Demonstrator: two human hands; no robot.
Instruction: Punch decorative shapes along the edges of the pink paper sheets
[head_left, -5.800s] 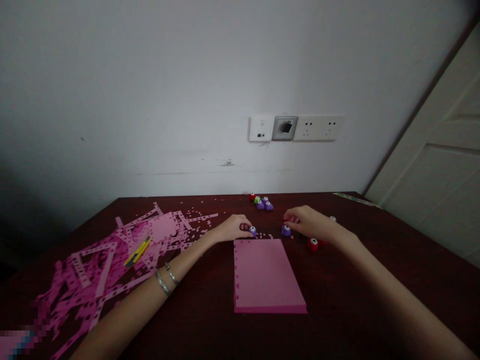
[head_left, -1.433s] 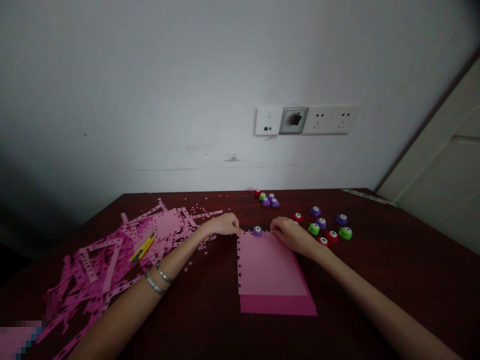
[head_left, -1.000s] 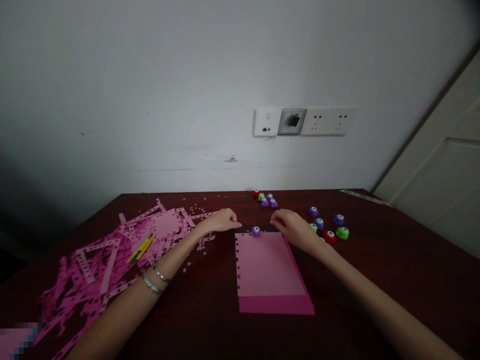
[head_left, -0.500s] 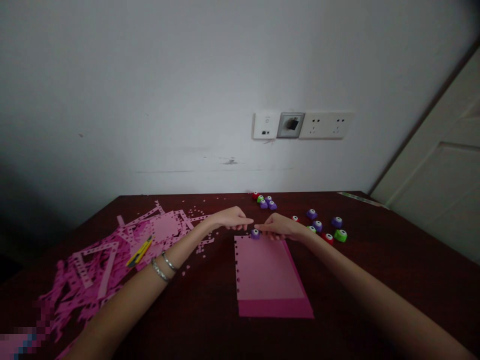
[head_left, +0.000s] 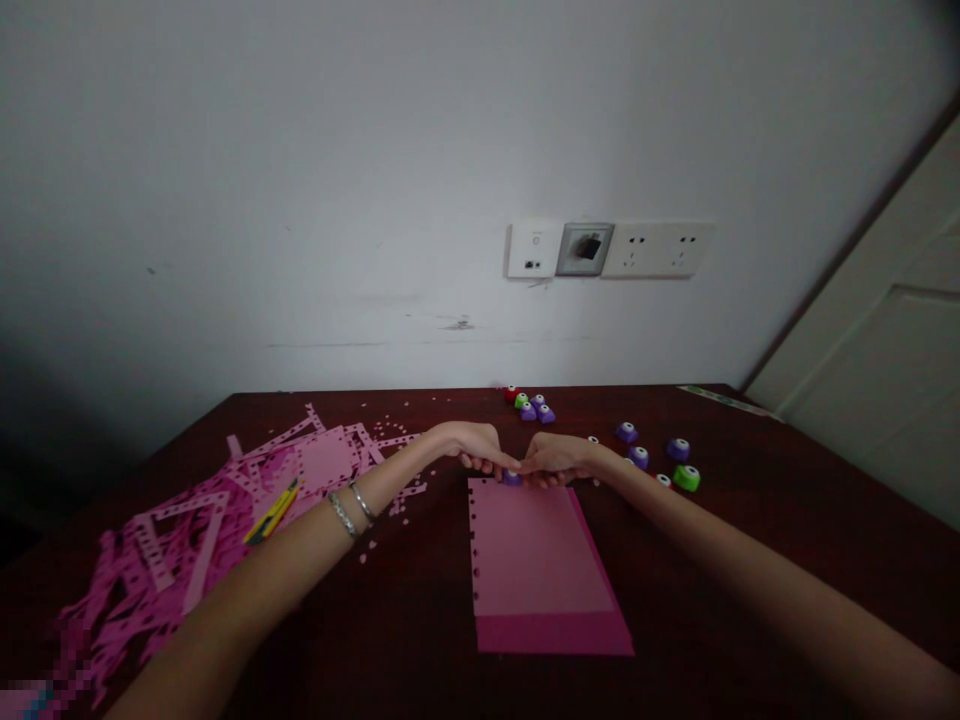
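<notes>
A small purple craft punch (head_left: 511,479) sits at the far edge of a light pink paper sheet (head_left: 532,560), which has a row of punched holes down its left side. My left hand (head_left: 472,443) and my right hand (head_left: 556,458) meet over the punch, fingertips pressed on its top and the other fingers curled in. Their fingers cover much of it. Under the light sheet lies a darker pink sheet (head_left: 555,635), showing at the near and right edges.
On the left spreads a heap of punched pink paper strips (head_left: 202,540) with a yellow utility knife (head_left: 271,512) on it. More craft punches stand by the wall (head_left: 536,408) and to the right (head_left: 685,478). Tiny paper bits lie scattered. Wall sockets (head_left: 660,250) are behind.
My left hand has moved right and slightly down onto the punch. My right hand has shifted slightly, and both hands' fingertips now come together on it.
</notes>
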